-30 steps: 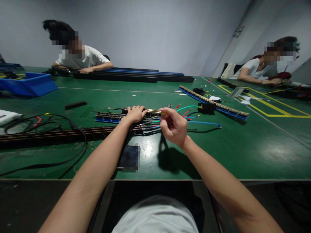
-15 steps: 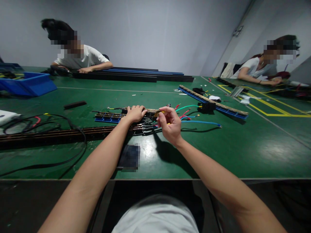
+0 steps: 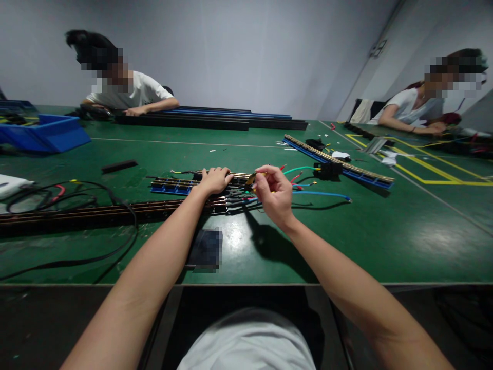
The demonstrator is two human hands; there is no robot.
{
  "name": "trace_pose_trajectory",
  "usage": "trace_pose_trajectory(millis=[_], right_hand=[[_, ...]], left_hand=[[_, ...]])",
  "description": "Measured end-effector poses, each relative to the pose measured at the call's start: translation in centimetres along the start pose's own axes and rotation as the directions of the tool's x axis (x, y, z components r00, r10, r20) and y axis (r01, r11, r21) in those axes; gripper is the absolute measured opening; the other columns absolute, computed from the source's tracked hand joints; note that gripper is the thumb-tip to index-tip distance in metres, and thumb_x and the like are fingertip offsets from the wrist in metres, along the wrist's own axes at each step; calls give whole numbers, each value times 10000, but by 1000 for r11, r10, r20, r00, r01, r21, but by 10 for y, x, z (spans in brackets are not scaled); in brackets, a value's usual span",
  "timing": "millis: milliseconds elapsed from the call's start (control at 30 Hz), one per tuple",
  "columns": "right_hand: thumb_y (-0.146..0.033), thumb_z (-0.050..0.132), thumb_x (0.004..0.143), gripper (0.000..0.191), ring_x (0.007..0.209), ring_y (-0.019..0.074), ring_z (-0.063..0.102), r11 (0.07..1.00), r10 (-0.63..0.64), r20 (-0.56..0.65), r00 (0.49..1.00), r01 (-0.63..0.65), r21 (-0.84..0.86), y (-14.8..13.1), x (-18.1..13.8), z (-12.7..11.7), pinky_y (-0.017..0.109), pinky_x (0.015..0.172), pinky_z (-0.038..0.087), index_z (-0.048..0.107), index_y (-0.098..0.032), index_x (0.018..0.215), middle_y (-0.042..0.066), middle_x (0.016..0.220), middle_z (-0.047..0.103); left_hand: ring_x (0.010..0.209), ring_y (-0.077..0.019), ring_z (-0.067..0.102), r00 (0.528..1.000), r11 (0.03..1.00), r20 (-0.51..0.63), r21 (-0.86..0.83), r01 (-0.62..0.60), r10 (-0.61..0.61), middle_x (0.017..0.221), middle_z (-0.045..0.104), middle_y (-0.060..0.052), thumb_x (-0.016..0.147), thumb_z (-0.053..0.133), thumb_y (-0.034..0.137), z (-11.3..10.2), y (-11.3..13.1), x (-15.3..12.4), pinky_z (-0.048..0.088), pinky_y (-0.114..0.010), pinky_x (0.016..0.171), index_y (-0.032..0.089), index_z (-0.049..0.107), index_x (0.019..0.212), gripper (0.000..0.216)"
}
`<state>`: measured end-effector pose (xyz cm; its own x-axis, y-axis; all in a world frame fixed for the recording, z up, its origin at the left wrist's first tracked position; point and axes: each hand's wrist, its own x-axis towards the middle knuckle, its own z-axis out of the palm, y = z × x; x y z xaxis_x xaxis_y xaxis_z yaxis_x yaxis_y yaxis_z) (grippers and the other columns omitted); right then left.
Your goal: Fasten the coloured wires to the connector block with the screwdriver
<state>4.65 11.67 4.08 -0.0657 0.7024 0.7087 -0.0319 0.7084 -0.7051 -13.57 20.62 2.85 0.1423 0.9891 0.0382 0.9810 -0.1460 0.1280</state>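
Observation:
My left hand [image 3: 215,180] rests with curled fingers on top of a short rail section [image 3: 175,184] that has a blue base and brass strips, pressing it to the green table [image 3: 385,236]. My right hand [image 3: 274,195] is raised just to the right of it, fingers pinched on a yellow wire with a metal terminal [image 3: 252,178] whose tip points at the rail's end. Several coloured wires [image 3: 308,186], green, red, blue and black, fan out from the rail end to the right.
A long dark rail [image 3: 77,213] and a looping black cable [image 3: 127,216] lie at left. A blue bin [image 3: 46,132] stands far left. Another rail [image 3: 339,163] lies at right, long black rails [image 3: 215,121] at the back. Two other people sit at far left and far right.
My right hand dipped toward the rail end, then rose slightly and turned, still pinching the yellow wire. My left hand stayed on the rail.

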Motion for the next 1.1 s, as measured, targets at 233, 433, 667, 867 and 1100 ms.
trace_pose_trajectory(millis=[233, 433, 667, 867, 1100], right_hand=[[-458, 692, 881, 298, 430, 40, 487, 971, 71, -267, 961, -6, 238, 2, 20, -12, 175, 409, 384, 566, -233, 1030, -70, 692, 597], [-535, 690, 862, 372, 448, 51, 510, 974, 138, -178, 974, -101, 204, 16, 17, -9, 182, 423, 399, 566, -222, 1020, -66, 676, 599], [-461, 606, 943, 264, 476, 63, 472, 997, 63, -4, 998, -63, 37, 20, 2, -5, 190, 460, 379, 595, -198, 919, -63, 613, 552], [-296, 571, 995, 176, 570, 77, 534, 831, -379, 468, 799, 516, -209, 13, -8, -5, 203, 564, 410, 663, -166, 920, 0, 704, 658], [-308, 491, 1040, 260, 573, 99, 537, 569, -453, 706, 545, 786, -242, 12, -10, -2, 251, 580, 366, 669, -163, 917, -4, 661, 638]], left_hand=[[1305, -338, 499, 1000, 1000, -7, 0, -18, 18, 1399, 596, -132, 1046, 300, 479, 3, -3, 2, 275, -633, 1120, 238, 596, 1299, 459], [1304, -341, 503, 1000, 1000, -5, -4, -15, 15, 1399, 598, -129, 1048, 297, 473, 3, -3, 2, 273, -636, 1121, 238, 597, 1302, 458], [1305, -340, 502, 1000, 1000, -7, 8, -10, 10, 1412, 587, -133, 1053, 297, 459, 1, -1, 1, 283, -632, 1116, 229, 580, 1324, 454], [1304, -327, 503, 1000, 1000, -7, 13, -6, 6, 1407, 590, -126, 1062, 266, 418, 2, -1, 2, 288, -624, 1116, 236, 575, 1328, 447], [1308, -320, 512, 1000, 1000, -1, -17, -1, 1, 1423, 597, -97, 1059, 256, 375, 1, -4, 6, 301, -613, 1109, 274, 600, 1321, 444]])
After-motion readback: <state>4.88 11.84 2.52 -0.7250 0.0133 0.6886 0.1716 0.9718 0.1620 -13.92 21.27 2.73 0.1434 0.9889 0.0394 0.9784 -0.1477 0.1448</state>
